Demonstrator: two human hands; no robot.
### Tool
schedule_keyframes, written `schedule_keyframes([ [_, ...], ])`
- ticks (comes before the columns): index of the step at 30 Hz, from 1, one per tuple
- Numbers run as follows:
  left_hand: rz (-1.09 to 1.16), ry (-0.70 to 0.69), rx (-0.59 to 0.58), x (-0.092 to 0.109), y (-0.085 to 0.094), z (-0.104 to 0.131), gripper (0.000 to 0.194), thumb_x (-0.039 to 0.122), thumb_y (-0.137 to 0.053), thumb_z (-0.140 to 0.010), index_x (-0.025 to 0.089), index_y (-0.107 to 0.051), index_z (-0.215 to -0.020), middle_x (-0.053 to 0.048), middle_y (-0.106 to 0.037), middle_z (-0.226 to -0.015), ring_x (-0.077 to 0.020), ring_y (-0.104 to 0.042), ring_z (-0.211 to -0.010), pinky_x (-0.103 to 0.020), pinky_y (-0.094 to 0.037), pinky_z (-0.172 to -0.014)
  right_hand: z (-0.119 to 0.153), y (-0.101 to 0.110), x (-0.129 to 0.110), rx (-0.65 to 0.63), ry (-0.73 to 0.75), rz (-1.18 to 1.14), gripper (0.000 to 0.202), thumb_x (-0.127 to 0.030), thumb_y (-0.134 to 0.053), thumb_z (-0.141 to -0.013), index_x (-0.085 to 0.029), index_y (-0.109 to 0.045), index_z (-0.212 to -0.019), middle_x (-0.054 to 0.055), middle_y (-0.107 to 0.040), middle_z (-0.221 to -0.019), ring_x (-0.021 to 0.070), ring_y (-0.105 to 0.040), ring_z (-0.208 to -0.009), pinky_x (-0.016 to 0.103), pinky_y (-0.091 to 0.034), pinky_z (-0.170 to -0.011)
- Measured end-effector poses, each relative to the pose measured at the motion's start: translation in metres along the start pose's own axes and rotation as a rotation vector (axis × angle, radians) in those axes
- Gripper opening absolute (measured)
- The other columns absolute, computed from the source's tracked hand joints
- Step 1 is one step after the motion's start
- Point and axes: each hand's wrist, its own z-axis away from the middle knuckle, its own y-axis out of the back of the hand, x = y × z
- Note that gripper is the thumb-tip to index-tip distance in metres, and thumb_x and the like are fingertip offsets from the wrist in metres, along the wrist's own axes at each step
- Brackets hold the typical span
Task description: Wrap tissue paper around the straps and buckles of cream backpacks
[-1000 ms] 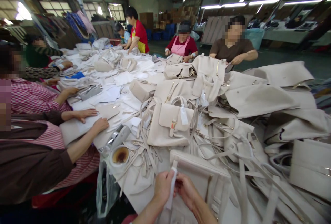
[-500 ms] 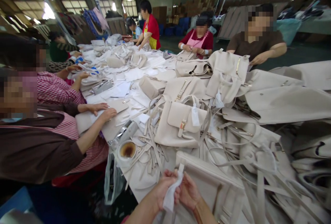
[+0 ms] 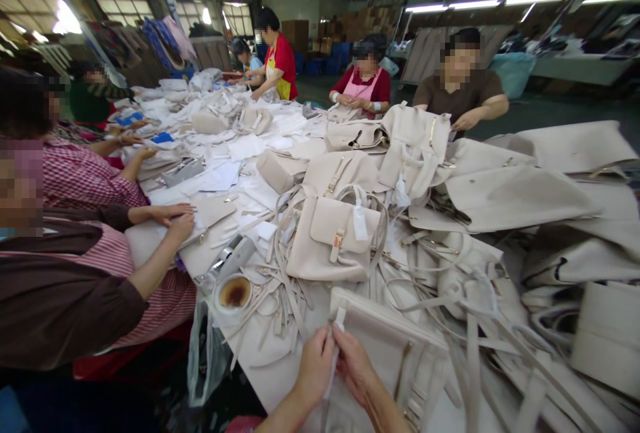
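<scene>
Side by side at the bottom centre, my left hand and my right hand both pinch a thin white wrap around a narrow strap. The strap's pale end sticks up just above my fingertips. Under and to the right of my hands lies a large beige bag with a zipper. A finished-looking beige backpack, with a buckle and a white-wrapped handle, rests beyond them.
Left of my hands are a bowl of brown liquid, a metal tool and loose straps. Beige bags pile up on the right. A co-worker's hands press a beige piece; other people work around the table.
My hands have drawn closer together, with fingers now pinched at the upper strap. The white wrap, loose and hanging before, looks narrower. The whole view has shifted right.
</scene>
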Motion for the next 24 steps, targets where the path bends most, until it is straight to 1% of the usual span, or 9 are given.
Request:
schedule_keyframes([
  [3, 0.067, 0.079, -0.072, -0.004, -0.001, 0.001, 0.027, 0.043, -0.07, -0.069, 0.018, -0.06, -0.072, 0.001, -0.058, -0.065, -0.0153, -0.053, -0.064, -0.027, -0.044, -0.063, -0.004, -0.002, 0.0, 0.029, 0.034, 0.038, 0.056, -0.068, -0.077, -0.057, -0.016, -0.063, -0.072, -0.005, -0.051, -0.047, 0.0085, -0.04, -0.039, 0.021, -0.027, -0.038],
  [7, 0.176, 0.245, -0.205, -0.005, 0.008, 0.01, 0.035, 0.048, -0.07, -0.068, 0.017, -0.057, -0.08, -0.002, -0.062, -0.067, -0.0171, -0.06, -0.058, -0.032, -0.049, -0.061, 0.002, 0.001, -0.006, 0.044, -0.012, 0.032, 0.064, -0.073, -0.074, -0.056, -0.015, -0.067, -0.083, 0.0, -0.063, -0.058, 0.008, -0.043, -0.04, 0.018, -0.025, -0.034],
  [9, 0.26, 0.339, -0.286, -0.003, 0.017, 0.017, 0.039, 0.048, -0.071, -0.07, 0.016, -0.06, -0.089, -0.006, -0.067, -0.076, -0.0195, -0.065, -0.064, -0.035, -0.051, -0.065, 0.012, 0.003, -0.009, 0.006, -0.094, -0.022, 0.068, -0.074, -0.072, -0.056, -0.015, -0.068, -0.09, 0.005, -0.069, -0.071, 0.0107, -0.053, -0.046, 0.019, -0.033, -0.036],
  [11, 0.346, 0.425, -0.357, 0.0, 0.025, 0.023, 0.039, 0.047, -0.069, -0.076, 0.014, -0.062, -0.095, -0.009, -0.07, -0.082, -0.0199, -0.067, -0.07, -0.035, -0.053, -0.068, 0.025, 0.004, -0.011, -0.099, -0.136, -0.087, 0.061, -0.068, -0.072, -0.063, -0.014, -0.069, -0.089, 0.007, -0.07, -0.074, 0.0134, -0.06, -0.054, 0.021, -0.044, -0.044],
  [13, 0.386, 0.468, -0.372, 0.001, 0.031, 0.026, 0.037, 0.046, -0.067, -0.08, 0.011, -0.065, -0.092, -0.01, -0.07, -0.082, -0.0196, -0.068, -0.072, -0.034, -0.053, -0.07, 0.037, 0.003, -0.01, -0.202, -0.071, -0.117, 0.045, -0.055, -0.076, -0.069, -0.014, -0.069, -0.083, 0.005, -0.07, -0.072, 0.0133, -0.063, -0.06, 0.022, -0.049, -0.054],
  [15, 0.369, 0.465, -0.338, 0.0, 0.032, 0.026, 0.037, 0.046, -0.066, -0.081, 0.01, -0.066, -0.089, -0.01, -0.07, -0.079, -0.0195, -0.068, -0.071, -0.033, -0.054, -0.069, 0.045, 0.001, -0.007, -0.231, 0.031, -0.09, 0.033, -0.045, -0.077, -0.07, -0.015, -0.068, -0.082, 0.003, -0.069, -0.071, 0.0121, -0.063, -0.062, 0.022, -0.049, -0.061],
  [17, 0.357, 0.458, -0.303, -0.001, 0.031, 0.025, 0.036, 0.045, -0.067, -0.08, 0.011, -0.067, -0.089, -0.008, -0.07, -0.076, -0.0193, -0.068, -0.07, -0.033, -0.054, -0.068, 0.048, -0.001, -0.003, -0.192, 0.106, 0.012, 0.032, -0.044, -0.075, -0.072, -0.016, -0.067, -0.085, 0.001, -0.068, -0.071, 0.0123, -0.062, -0.063, 0.023, -0.049, -0.063],
  [19, 0.351, 0.448, -0.299, -0.002, 0.03, 0.024, 0.034, 0.044, -0.068, -0.08, 0.012, -0.066, -0.09, -0.006, -0.069, -0.073, -0.0191, -0.067, -0.069, -0.034, -0.054, -0.069, 0.047, -0.001, 0.0, -0.125, 0.158, 0.145, 0.033, -0.047, -0.071, -0.073, -0.017, -0.066, -0.086, 0.0, -0.066, -0.069, 0.0131, -0.059, -0.06, 0.024, -0.047, -0.059],
  [24, 0.356, 0.428, -0.344, -0.005, 0.031, 0.022, 0.037, 0.045, -0.07, -0.078, 0.012, -0.066, -0.094, -0.006, -0.068, -0.072, -0.02, -0.066, -0.068, -0.038, -0.052, -0.074, 0.034, -0.002, 0.011, 0.04, 0.297, 0.324, 0.031, -0.046, -0.072, -0.067, -0.018, -0.062, -0.074, -0.003, -0.059, -0.064, 0.0153, -0.053, -0.059, 0.026, -0.043, -0.056],
])
